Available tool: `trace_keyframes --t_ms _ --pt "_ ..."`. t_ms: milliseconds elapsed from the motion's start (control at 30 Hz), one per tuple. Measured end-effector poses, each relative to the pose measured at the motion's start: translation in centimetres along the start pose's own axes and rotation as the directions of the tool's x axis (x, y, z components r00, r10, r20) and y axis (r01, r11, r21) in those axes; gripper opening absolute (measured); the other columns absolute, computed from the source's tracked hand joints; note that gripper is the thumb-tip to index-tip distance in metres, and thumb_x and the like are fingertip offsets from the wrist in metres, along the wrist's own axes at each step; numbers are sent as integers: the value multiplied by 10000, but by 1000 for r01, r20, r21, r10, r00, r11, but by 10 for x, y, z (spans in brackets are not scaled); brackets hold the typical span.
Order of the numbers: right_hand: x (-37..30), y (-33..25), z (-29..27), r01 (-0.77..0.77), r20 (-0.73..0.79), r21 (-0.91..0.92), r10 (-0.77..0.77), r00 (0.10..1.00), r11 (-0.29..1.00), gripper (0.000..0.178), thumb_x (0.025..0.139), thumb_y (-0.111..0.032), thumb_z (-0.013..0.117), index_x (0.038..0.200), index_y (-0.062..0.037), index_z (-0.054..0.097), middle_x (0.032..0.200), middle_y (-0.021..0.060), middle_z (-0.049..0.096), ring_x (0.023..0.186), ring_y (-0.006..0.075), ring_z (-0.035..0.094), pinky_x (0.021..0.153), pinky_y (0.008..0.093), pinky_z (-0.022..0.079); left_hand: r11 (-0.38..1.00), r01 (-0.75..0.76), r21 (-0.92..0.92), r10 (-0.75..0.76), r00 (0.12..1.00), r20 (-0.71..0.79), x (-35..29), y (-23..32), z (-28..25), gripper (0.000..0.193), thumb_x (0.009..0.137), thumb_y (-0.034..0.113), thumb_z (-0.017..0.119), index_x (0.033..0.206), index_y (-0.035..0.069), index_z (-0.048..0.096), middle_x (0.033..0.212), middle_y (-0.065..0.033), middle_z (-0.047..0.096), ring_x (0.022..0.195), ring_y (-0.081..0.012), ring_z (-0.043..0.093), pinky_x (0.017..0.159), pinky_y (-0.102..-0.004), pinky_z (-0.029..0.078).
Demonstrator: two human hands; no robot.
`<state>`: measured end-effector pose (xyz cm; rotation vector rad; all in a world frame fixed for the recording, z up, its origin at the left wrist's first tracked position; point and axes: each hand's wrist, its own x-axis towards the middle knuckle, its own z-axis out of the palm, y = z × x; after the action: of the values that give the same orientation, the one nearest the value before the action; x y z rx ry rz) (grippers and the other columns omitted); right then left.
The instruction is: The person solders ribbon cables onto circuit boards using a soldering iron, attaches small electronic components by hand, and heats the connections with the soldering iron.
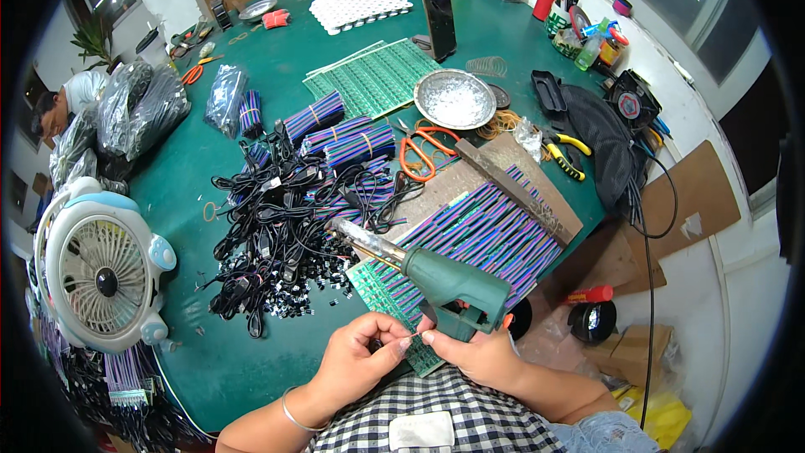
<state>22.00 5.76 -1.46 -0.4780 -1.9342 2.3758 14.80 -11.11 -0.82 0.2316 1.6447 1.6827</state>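
My right hand (pixel 482 359) is closed round the handle of a green pistol-shaped soldering gun (pixel 457 283), whose silvery barrel points up and left. Its thumb also reaches a thin reddish strand (pixel 414 335) that stretches between both hands. My left hand (pixel 365 356) pinches the strand's other end; whether it is wire or solder I cannot make out. Just beyond my hands, a green circuit board panel (pixel 376 285) lies partly beneath the gun. Rows of purple, blue and black wires (pixel 490 231) spread over a brown board, with a metal bar (pixel 516 191) across them.
Left of the board heap black cables (pixel 272 235) with small connectors. A white-blue fan (pixel 105 277) stands at the left edge. Farther back are orange-handled scissors (pixel 419 155), a metal bowl (pixel 455 99), more green panels (pixel 377 75) and an upright phone (pixel 438 17). Another person (pixel 63 109) is at far left.
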Motion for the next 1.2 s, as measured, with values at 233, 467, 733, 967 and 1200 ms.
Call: trace_keyframes --t_ms 233,467,733,967,1200 --pt "3 1 0 32 -10 19 -31 999 999 191 803 -33 670 989 -27 624 907 32 660 823 95 628 724 254 510 997 -72 5 72 997 21 5 -5 1 115 858 90 648 912 34 564 784 12 568 647 -38 492 565 -183 409" --pt "7 -2 1 2 70 -134 7 997 991 202 821 -1 640 1010 -7 569 935 29 608 858 89 590 750 246 495 994 -107 25 108 994 -19 8 0 -2 90 845 78 645 882 18 589 802 10 568 692 -46 500 622 -205 433" --pt "-11 -6 -39 -8 -31 -294 -2 1000 956 241 821 -83 639 1041 -4 581 881 63 628 784 136 606 734 274 504 582 -269 767 396 918 21 31 43 -50 100 696 103 636 744 45 570 707 -70 582 613 -201 576 558 -313 464" --pt "-37 4 -66 89 -61 11 -88 994 996 588 810 -366 649 1186 59 492 837 107 621 788 181 595 709 301 473 371 -360 856 546 830 113 62 33 -72 101 649 84 638 721 86 567 906 -64 637 898 -278 551 787 -394 443" --pt "-31 -5 -60 176 122 -472 -133 984 864 252 880 -149 621 1073 9 582 866 89 644 780 192 611 713 337 495 321 -322 891 556 825 98 68 24 -68 122 635 94 659 722 103 574 1041 -42 582 961 -262 490 798 -388 354"
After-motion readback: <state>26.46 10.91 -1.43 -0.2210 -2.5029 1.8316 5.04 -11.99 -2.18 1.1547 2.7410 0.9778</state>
